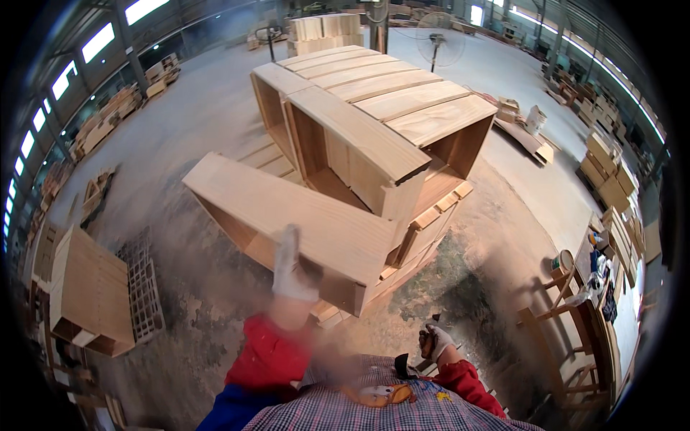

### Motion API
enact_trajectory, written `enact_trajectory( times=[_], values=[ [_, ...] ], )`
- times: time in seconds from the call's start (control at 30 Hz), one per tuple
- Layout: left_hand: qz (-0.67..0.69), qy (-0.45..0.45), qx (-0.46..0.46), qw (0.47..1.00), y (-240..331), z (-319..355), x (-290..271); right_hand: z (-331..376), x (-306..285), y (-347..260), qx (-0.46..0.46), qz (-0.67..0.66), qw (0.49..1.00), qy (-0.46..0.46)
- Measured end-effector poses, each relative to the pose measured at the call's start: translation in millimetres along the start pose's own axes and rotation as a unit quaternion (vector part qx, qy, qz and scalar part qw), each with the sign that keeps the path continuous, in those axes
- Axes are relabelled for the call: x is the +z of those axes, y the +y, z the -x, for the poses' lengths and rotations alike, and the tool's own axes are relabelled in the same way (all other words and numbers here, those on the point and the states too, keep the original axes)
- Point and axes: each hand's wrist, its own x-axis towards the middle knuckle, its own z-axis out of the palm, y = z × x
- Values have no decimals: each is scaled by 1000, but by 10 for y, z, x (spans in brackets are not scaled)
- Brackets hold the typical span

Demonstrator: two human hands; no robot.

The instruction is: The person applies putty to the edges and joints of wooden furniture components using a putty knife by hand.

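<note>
Stacked wooden boxes (359, 129) stand over a stained floor (194, 316), bright windows (98, 42) beyond.

**Bright white rectangular windows (98, 42) are glowing along a dark wall (100, 77)**

Grey upright columns (131, 50) are rising beside the panes, while a long white strip of light (612, 70) is running high along the right. A broad, pale grey floor (194, 122) is stretching away, turning brown and dusty, with dark worn patches, toward the foreground. Low stacks of pale wooden pieces (108, 123) are lining the left. Toward the back, a dark standing fan with a round wire cage (436, 39) is facing the room. On the right, a white cylindrical bucket (536, 119) is sitting near the brown box-shaped stacks (613, 192), and a pale-topped wooden bench (631, 337) is carrying dark, crumpled items (610, 305).
</note>
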Motion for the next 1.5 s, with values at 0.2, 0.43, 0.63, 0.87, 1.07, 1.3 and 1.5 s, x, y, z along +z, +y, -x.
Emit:
enact_trajectory(
  times=[0.2, 0.43, 0.63, 0.87, 1.07, 1.3, 1.5],
  values=[
    [-68, 19, -29, 997, 373, 72, 374, 470, 533, 13, -183, 125, 962, -159],
    [-67, 11, -89, 994, 871, -73, 379, 1454, 1359, 84, -328, 277, 860, -277],
    [-110, -34, -14, 993, 962, -334, 438, 1863, 1796, 228, -361, 376, 783, -339],
    [35, -330, -76, 940, 895, 22, -164, 1951, 2237, 218, -361, 354, 804, -314],
    [-523, -340, 343, 702, 745, 343, -296, 2142, 2511, 280, -424, 296, 797, -312],
    [-275, -179, 104, 939, 774, 360, 329, 2592, 2500, 70, -424, 278, 806, -306],
    [-163, -135, 76, 974, 903, -114, 497, 2588, 2379, 7, -522, 289, 773, -216]
  ],
)
